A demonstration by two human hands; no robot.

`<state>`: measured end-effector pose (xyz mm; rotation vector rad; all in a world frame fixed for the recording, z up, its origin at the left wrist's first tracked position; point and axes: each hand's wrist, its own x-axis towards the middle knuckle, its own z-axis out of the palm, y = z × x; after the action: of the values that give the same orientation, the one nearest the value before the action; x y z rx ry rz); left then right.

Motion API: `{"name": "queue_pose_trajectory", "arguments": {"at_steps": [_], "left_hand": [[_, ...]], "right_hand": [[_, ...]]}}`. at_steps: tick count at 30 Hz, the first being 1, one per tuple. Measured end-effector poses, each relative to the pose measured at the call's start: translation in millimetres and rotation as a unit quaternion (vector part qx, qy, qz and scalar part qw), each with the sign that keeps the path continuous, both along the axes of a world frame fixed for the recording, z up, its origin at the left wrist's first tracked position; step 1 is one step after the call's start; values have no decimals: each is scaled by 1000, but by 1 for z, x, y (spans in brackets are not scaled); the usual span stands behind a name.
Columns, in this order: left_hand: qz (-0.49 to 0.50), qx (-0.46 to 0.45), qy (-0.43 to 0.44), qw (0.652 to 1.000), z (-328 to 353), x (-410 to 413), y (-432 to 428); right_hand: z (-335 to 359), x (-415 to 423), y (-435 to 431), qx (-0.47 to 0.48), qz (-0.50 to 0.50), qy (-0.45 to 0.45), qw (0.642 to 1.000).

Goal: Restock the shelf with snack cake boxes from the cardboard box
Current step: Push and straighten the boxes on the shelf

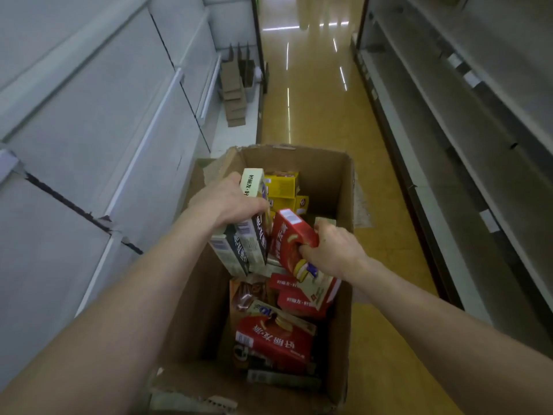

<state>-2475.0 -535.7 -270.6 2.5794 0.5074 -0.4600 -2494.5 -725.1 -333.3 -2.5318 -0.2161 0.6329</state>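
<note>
Your left hand (230, 202) clasps several cream boxes (250, 235), hiding their fronts. Your right hand (332, 250) pinches a red box (291, 238) over the cardboard box (323, 175); fingertips hidden.

The cardboard box (335, 181) of snack cake boxes (276, 339) stands between shelves (89, 121).

An open cardboard box (326, 181) stands on the aisle floor, its flaps ragged, with snack cake boxes heaped loosely inside. A bundle of cream and black boxes (248, 235) stands on end near the left wall, tilted, gripped from above by the left hand (227, 202). Just beside it a red box (291, 235) leans upward, pinched at its lower edge by the right hand (332, 250). Yellow boxes (282, 190) lie at the far end. More red boxes (278, 339) lie flat and askew at the near end. The grey shelf (125, 163) runs along the left.
</note>
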Motion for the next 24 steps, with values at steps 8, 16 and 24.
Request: {"name": "queue_pose_trajectory", "arguments": {"at_steps": [8,16,24], "left_hand": [[58,-242,-2,969,33,13,-2],[142,-412,38,899,32,22,-11],[156,-531,81,829,45,33,-49]], "right_hand": [[11,4,-13,53,38,24,998],[54,22,-50,141,25,-5,990],[112,14,-108,63,80,-155,983]]}}
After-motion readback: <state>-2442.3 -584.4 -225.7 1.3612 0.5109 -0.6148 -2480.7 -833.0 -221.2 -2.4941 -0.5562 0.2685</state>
